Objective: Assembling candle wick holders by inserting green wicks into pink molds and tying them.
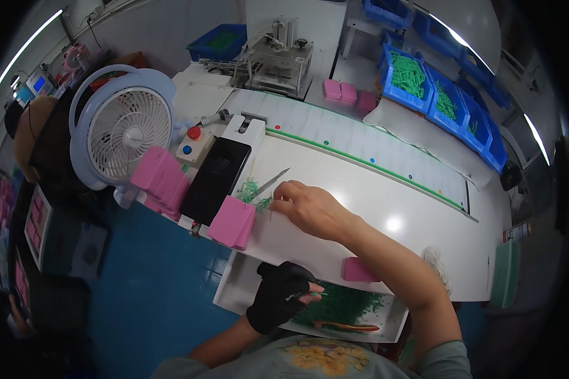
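Note:
My left hand (286, 292), in a black fingerless glove, is closed above an open white drawer (232, 292). A small green piece (323, 293) shows at its fingertips; the rest of the grip is hidden. Over the white table, my right hand (308, 207) is bare, with fingers curled and pinched together. What they hold, if anything, I cannot make out. Beside those fingertips lie a few loose green plastic pieces (249, 191) and a pointed metal tool (273, 182). A stack of pink cards (232, 221) sits just left of them.
Green scraps (348, 304) and an orange-handled tool (348, 326) lie in the drawer. A black phone (216, 174), more pink stacks (161, 179) and a fan (129, 132) stand left. Near my right forearm is a pink block (359, 270). Blue bins (406, 79) hold green parts behind a green-edged strip (360, 159).

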Available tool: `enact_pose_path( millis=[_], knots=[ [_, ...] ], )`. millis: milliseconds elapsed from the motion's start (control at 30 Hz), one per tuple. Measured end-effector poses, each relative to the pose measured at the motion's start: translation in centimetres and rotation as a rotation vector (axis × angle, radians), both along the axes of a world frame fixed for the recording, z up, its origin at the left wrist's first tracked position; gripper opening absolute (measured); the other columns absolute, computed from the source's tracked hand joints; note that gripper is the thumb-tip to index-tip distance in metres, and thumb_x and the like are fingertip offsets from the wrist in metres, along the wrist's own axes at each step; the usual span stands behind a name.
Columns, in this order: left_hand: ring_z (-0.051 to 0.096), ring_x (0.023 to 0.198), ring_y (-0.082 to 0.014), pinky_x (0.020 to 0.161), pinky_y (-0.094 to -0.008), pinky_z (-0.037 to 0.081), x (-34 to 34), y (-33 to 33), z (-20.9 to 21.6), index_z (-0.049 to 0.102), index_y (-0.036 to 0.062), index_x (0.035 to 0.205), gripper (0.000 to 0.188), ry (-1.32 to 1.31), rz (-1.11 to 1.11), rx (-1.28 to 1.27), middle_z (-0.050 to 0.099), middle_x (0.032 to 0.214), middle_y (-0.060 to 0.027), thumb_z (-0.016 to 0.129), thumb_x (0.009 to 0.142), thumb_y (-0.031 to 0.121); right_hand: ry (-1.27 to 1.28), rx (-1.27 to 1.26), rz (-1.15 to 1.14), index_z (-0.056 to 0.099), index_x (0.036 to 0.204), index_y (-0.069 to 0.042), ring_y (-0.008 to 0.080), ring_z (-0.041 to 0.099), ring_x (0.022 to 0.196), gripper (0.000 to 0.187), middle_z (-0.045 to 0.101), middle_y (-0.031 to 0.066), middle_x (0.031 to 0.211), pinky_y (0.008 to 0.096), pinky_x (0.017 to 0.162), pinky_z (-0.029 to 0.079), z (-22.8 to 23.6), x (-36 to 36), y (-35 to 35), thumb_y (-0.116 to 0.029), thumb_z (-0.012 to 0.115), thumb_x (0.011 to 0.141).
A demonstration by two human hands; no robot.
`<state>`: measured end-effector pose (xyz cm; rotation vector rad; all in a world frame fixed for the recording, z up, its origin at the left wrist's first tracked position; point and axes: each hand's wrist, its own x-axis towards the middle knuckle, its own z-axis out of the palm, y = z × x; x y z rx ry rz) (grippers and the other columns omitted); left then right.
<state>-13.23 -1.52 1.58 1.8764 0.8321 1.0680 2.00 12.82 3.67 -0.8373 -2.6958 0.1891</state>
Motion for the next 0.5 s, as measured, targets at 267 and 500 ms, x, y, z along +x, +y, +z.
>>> enact_pose_path(
  millis=[267, 500],
  knots=[
    [0.059, 0.080, -0.0223, 0.072, -0.0335, 0.048, -1.4, 1.5, -0.3, 0.073, 0.0077, 0.094, 0.021, -0.090, 0.025, -0.004, 0.063, 0.087, -0.0070, 0.077, 0.074, 0.013, -0.102, 0.020, 0.153, 0.059, 0.091, -0.002, 0.0249, 0.059, 0.092, 0.012, 0.056, 0.0090, 0.094, 0.0341, 0.077, 0.053, 0.6, -0.5, 1.5, -0.006, 0.058, 0.080],
    [0.060, 0.077, -0.0175, 0.067, -0.0302, 0.048, -0.7, 1.4, -0.6, 0.073, 0.0069, 0.095, 0.018, -0.101, 0.086, -0.031, 0.062, 0.083, -0.0050, 0.076, 0.077, 0.010, -0.239, -0.028, -0.077, 0.056, 0.085, 0.001, 0.0297, 0.060, 0.084, 0.012, 0.055, 0.0136, 0.088, 0.0374, 0.075, 0.052, 1.7, 1.9, -1.0, -0.001, 0.059, 0.074]
  ],
)
